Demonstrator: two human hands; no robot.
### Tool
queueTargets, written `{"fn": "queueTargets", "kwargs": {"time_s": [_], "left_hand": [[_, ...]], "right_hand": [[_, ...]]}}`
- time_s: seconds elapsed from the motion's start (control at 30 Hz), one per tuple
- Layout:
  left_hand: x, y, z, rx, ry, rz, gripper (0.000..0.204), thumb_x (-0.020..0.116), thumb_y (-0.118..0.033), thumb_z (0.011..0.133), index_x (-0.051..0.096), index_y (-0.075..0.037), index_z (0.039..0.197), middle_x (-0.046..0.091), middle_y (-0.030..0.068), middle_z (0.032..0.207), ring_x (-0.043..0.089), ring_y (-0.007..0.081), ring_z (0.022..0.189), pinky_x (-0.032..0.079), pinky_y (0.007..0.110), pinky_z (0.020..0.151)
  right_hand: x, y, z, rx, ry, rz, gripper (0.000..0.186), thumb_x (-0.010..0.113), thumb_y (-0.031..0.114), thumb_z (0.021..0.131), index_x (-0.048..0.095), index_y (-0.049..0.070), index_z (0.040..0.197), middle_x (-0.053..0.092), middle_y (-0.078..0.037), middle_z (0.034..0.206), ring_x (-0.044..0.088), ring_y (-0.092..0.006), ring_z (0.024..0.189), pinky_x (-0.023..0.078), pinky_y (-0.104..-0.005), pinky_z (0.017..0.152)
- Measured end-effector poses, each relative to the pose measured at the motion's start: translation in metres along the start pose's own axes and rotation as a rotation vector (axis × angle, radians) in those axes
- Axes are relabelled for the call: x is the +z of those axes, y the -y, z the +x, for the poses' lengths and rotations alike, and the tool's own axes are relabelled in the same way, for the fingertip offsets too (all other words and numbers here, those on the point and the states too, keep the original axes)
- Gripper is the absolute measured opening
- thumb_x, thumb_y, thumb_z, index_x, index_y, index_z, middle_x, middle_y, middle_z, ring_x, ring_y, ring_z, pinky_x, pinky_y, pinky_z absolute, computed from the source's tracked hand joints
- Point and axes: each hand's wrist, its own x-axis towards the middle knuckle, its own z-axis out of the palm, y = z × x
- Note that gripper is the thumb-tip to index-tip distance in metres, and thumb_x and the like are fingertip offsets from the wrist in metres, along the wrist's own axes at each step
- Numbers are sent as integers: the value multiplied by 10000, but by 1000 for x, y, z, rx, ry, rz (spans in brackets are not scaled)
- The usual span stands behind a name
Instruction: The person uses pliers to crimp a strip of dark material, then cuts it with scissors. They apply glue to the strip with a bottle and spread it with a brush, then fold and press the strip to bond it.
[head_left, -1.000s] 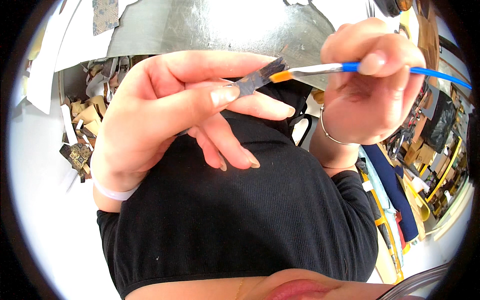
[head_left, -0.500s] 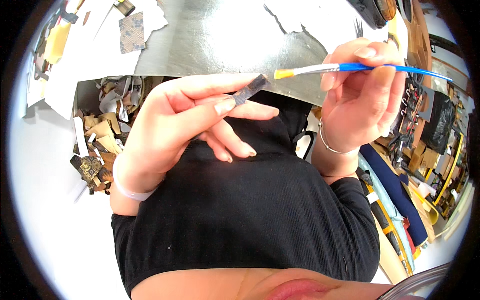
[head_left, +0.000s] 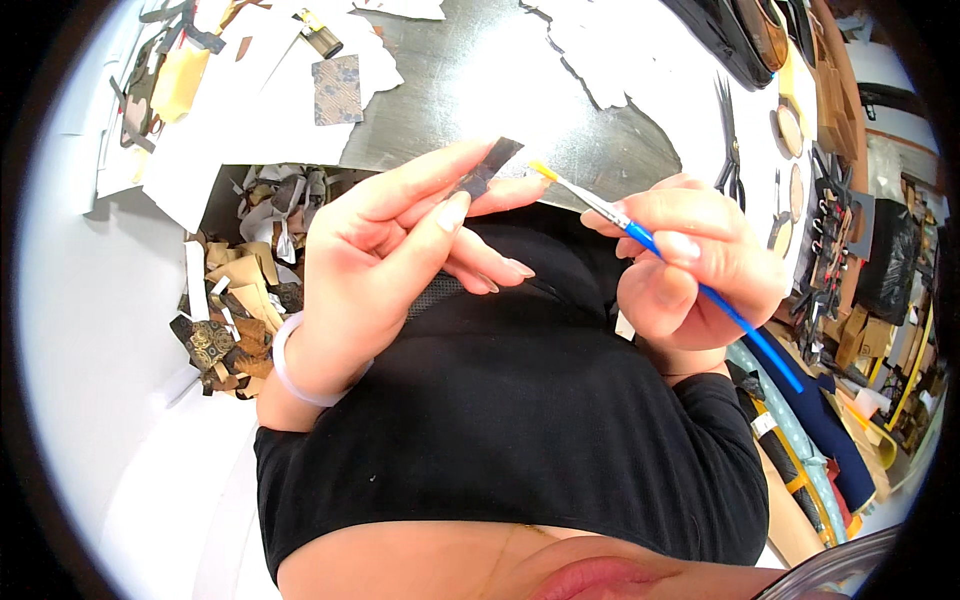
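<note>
My left hand pinches a small dark strip between thumb and forefinger, its free end sticking out past the fingertips. The other fingers are loosely spread below it. A slim paintbrush with a blue handle and silver ferrule is gripped in my right hand. Its yellowish bristle tip points left, close to the strip and the left fingers; I cannot tell if it touches them. Both hands are held up in front of my black top, near the table's front edge.
Beyond my hands is a shiny metal table with white paper at both sides. A patterned square piece and a small bottle-like object lie left; scissors lie right. Scraps fill a space below left; fabric rolls stand right.
My right hand has come lower, and the brush has swung from nearly level to a steep slant, its tip nearer the strip. The view has shifted slightly; the left hand keeps its pinch.
</note>
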Motion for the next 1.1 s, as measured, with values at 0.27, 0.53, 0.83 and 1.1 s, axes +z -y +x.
{"fn": "queueTargets", "kwargs": {"time_s": [0.27,0.53,0.83,1.1], "left_hand": [[-13,-4,-6,33,119,-37,449,442,-7,1044,487,31,1489,702,300,1202,780,245,826,605,260,664],[-18,-2,-7,45,163,-149,475,407,-9,1040,452,28,1512,687,335,1204,773,263,730,600,275,629],[-6,-6,-11,-55,21,-136,501,467,-83,1016,432,113,1476,723,283,1152,657,158,526,545,226,517],[-1,-10,-7,-76,31,-101,498,448,-74,1013,437,115,1474,724,282,1153,652,143,523,542,213,515]], "right_hand": [[12,2,2,-38,-16,23,352,750,5,745,681,68,1085,743,-134,1055,681,-258,685,514,-328,568],[7,0,-5,-25,-32,29,307,755,27,749,691,74,1046,745,-105,1069,682,-245,687,509,-322,560],[4,-6,-3,-44,1,21,274,728,40,811,689,81,1079,744,-123,1037,676,-233,665,503,-328,585],[3,-5,-1,-61,-2,56,163,574,203,1034,557,57,1106,706,-181,962,638,-193,669,496,-271,613]]}}
